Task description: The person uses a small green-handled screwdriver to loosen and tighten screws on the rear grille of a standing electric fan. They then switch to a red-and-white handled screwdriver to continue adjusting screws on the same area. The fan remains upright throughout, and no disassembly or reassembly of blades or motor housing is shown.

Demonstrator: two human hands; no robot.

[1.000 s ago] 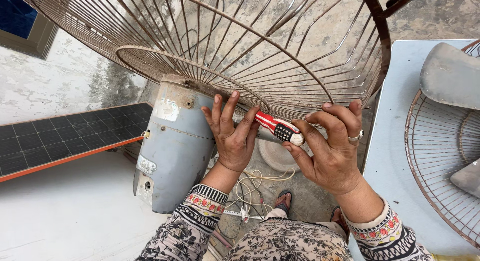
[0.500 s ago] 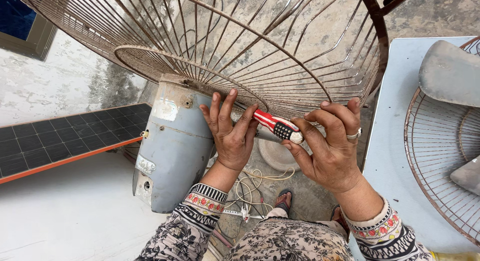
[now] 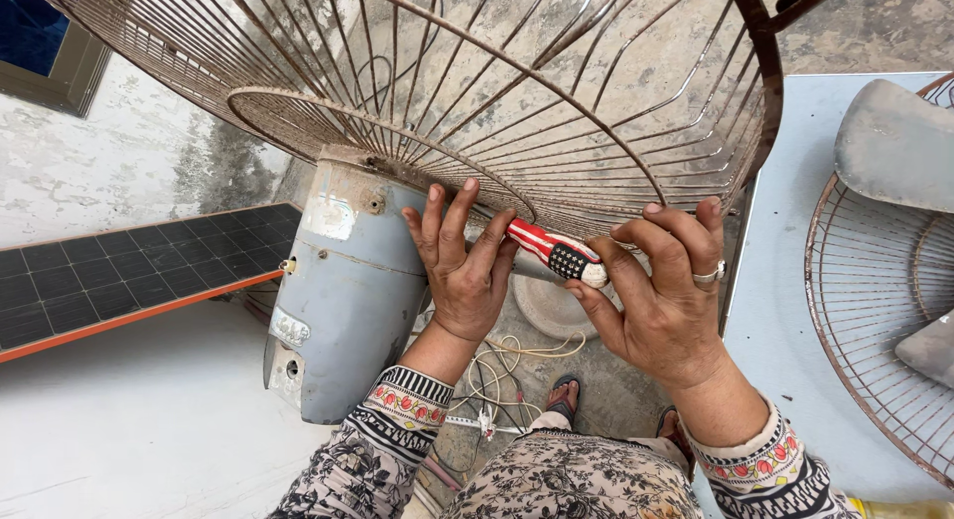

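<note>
Rear guard (image 3: 447, 112) not yet freed from motor housing (image 3: 348, 291): screwdriver (image 3: 556, 253) clamped in right hand (image 3: 661, 300) fingers, left hand (image 3: 465, 271) fingers spread flat, steadying the shaft

Outdoor repair spot: concrete floor (image 3: 149, 449), solar panel (image 3: 109, 291), dismantled fan guards (image 3: 874, 310).

Two hands are at work: the left hand (image 3: 465, 281) and the right hand (image 3: 661, 300), with one ring (image 3: 711, 275) on the right. Between them is one screwdriver (image 3: 556, 255) with a red, white and blue handle. Two wire fan guards show: a rusty guard (image 3: 477, 92) just above the screwdriver and a second guard (image 3: 879, 300) well to its right. One grey motor housing (image 3: 348, 291) sits to its left, with one solar panel (image 3: 109, 286) farther left. Two fan blades (image 3: 894, 147) are visible on the right.
</note>
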